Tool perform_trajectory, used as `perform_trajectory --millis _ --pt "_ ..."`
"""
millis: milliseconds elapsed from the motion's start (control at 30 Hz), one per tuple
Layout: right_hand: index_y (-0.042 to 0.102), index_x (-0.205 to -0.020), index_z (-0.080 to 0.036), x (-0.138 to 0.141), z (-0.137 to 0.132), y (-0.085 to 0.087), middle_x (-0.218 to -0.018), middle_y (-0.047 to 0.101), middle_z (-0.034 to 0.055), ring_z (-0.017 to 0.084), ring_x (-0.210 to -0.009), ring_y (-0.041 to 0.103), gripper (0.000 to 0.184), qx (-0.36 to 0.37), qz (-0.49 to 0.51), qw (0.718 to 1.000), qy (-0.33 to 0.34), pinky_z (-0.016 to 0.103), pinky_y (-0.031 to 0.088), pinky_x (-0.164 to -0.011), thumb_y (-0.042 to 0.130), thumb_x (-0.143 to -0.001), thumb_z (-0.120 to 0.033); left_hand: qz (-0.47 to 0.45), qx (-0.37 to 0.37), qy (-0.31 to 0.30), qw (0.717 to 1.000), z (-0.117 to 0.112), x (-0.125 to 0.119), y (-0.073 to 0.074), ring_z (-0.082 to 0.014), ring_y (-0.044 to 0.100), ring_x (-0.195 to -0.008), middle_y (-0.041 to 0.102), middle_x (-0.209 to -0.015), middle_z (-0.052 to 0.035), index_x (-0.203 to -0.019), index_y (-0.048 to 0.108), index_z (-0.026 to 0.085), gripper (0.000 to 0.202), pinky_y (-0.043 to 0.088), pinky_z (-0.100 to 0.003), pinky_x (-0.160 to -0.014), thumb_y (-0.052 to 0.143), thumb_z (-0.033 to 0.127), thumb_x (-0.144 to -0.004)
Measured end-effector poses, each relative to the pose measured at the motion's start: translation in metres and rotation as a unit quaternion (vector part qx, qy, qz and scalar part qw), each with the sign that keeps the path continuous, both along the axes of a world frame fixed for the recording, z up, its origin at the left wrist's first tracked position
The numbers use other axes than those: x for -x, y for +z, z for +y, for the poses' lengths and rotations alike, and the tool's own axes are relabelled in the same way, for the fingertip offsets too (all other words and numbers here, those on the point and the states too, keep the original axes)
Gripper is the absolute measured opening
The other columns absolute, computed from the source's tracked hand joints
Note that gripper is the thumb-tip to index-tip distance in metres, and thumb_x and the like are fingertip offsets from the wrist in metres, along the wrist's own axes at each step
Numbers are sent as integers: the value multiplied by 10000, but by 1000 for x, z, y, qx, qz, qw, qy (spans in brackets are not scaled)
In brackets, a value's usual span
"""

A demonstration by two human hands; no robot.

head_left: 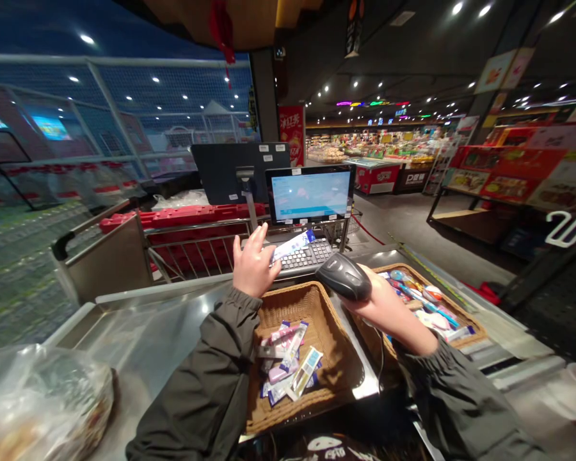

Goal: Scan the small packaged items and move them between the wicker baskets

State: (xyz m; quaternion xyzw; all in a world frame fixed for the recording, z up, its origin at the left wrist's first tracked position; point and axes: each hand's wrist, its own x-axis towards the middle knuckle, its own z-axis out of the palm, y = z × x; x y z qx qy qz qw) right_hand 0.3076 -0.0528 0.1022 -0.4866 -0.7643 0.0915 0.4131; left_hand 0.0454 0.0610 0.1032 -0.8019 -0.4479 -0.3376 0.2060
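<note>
Between the thumb and fingers of my left hand (254, 266) is a slim white-and-blue packet (292, 244), held up in front of the keyboard (303, 257). My right hand (381, 299) is wrapped round a black barcode scanner (344, 276), its head pointing left toward the packet. Below my left hand stands a wicker basket (333, 365) with several slim wrapped packets (288, 358) in it. Partly behind my right forearm is a second wicker basket (475, 330), full of mixed small goods (429, 301). The scanner's grip is hidden by my fingers.
A lit screen (312, 195) stands behind the keyboard, beside the dark back of another monitor (230, 173). Clear plastic bags (38, 397) lie on the metal counter (139, 358) at left. Shopping carts (196, 250) stand beyond. A white hanger (569, 224) is at right.
</note>
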Motion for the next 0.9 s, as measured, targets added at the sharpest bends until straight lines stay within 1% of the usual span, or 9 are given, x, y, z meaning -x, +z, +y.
perform_trajectory --millis 167,300,400,467,567,667,733,800,900 --pt "617 -1187 -164 2 0 -1 -1165 685 126 296 -1069 645 433 17 -9 1000 3 437 508 -938 632 -762 -243 -1 3 1 1000 2 3 -1 -317 421 -1410 383 -1559 -137 -929 701 203 143 203 -641 -1165 624 254 -821" --pt "611 -1192 -158 1 1 -6 -1173 679 135 300 -1080 641 446 35 -13 999 7 442 508 -942 655 -760 -259 -2 5 5 1000 3 4 -3 -312 426 -1407 390 -1556 -135 -913 699 201 129 202 -638 -1167 618 252 -827" --pt "605 -1209 -170 -2 2 -9 -1171 685 130 302 -1075 647 467 40 -8 999 -1 449 512 -941 673 -761 -282 -1 9 4 1000 3 4 -5 -307 419 -1412 389 -1558 -135 -912 701 200 132 193 -634 -1170 610 254 -833" --pt "614 -1203 -178 -5 2 -10 -1158 693 124 303 -1060 657 456 43 -6 999 -10 451 518 -933 675 -768 -299 -2 18 0 1000 3 2 -8 -305 410 -1418 385 -1561 -134 -923 704 199 145 183 -628 -1177 603 258 -836" --pt "652 -1135 -175 -11 1 -11 -1138 704 123 309 -1043 666 392 51 -3 999 -20 444 526 -919 673 -761 -289 -5 37 -8 999 4 -1 -14 -311 397 -1425 381 -1564 -133 -945 710 198 169 159 -627 -1185 593 266 -843" --pt "665 -1114 -181 -18 1 -13 -1099 723 112 313 -1030 671 384 61 4 997 -38 449 529 -912 681 -747 -290 2 69 -15 998 4 -4 -25 -333 399 -1419 385 -1564 -128 -903 716 195 155 143 -639 -1184 604 276 -834" --pt "665 -1107 -185 -25 0 -17 -1077 731 104 312 -1013 675 391 66 10 996 -57 455 531 -907 688 -737 -309 14 94 -19 995 5 -6 -35 -342 401 -1415 384 -1566 -122 -842 714 191 137 143 -642 -1182 617 286 -821" --pt "668 -1083 -186 -32 1 -21 -1051 736 98 308 -987 681 383 75 14 994 -74 455 534 -900 695 -731 -334 30 119 -22 992 3 -7 -48 -339 399 -1416 393 -1561 -125 -795 707 188 134 151 -643 -1179 623 290 -815" --pt "670 -1034 -186 -42 1 -27 -1019 735 99 305 -932 688 362 88 18 991 -97 452 539 -870 703 -728 -376 67 158 -30 985 -2 -11 -70 -329 411 -1409 445 -1525 -144 -766 699 184 136 168 -654 -1169 626 290 -812"
